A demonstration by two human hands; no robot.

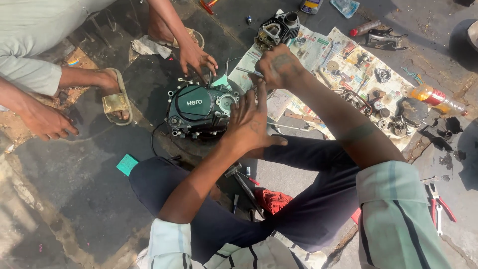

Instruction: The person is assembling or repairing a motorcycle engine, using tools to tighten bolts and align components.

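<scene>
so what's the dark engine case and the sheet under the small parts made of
The engine case looks like cast metal with a dark green painted finish, glossy in the sun. The sheet looks like newspaper: thin, printed, creased, oil-stained. The left hand rests on the case.

— What's underfoot?
— Rough dark concrete ground, oil-stained, cracked toward 7 o'clock, in hard sunlight with sharp shadows.
— Anything laid on it?
— Newspaper spread at 1 o'clock, a green square at 9, a red rag near 6.
</scene>
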